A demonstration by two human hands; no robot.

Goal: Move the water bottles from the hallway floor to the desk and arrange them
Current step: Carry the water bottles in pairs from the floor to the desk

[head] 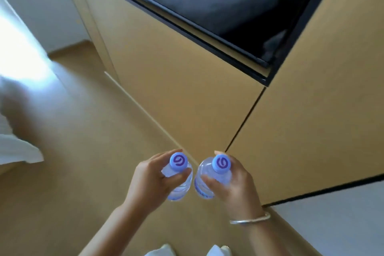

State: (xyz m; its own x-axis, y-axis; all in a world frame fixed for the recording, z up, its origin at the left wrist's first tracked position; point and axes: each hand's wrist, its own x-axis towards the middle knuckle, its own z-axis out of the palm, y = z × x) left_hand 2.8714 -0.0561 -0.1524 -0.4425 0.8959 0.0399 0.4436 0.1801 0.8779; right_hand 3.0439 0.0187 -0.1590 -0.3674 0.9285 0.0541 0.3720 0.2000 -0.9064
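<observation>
I carry two clear water bottles with light-blue caps, upright and side by side above the wooden floor. My left hand grips the left bottle around its neck and shoulder, fingers curled behind it and thumb in front. My right hand grips the right bottle the same way just below its cap. The two bottles are a small gap apart. No desk is in view.
A tan wooden cabinet wall rises ahead and to the right, with a dark glossy screen set in it. White bedding lies at the left. A silver bangle is on my right wrist. Wooden floor stretches ahead-left.
</observation>
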